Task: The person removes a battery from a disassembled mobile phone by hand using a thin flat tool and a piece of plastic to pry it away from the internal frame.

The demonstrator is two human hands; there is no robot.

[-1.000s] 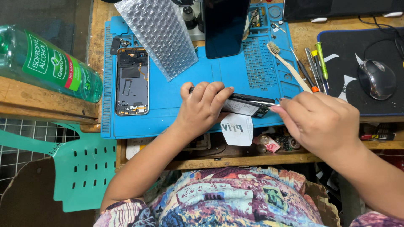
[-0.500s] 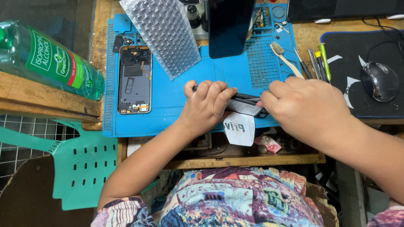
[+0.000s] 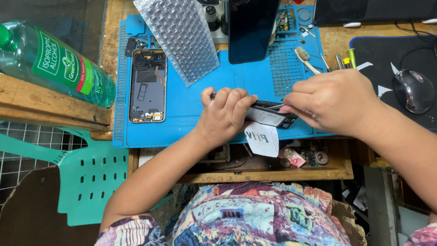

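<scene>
My left hand grips a dark phone part tilted on edge over the blue work mat. My right hand is closed at the part's right end, its fingertips pinching something thin against it; what it pinches is too small to tell. A white paper tag hangs below the part. An opened phone frame lies flat on the mat to the left of my hands.
A bubble-wrap sheet and a dark phone screen lie at the mat's far side. A green alcohol bottle rests on a wooden shelf at left. A toothbrush, small tools, a mouse on a black pad sit right. An open drawer lies below.
My right hand has moved left onto the right end of the phone part and closed there. My left hand has kept its grip on the part.
</scene>
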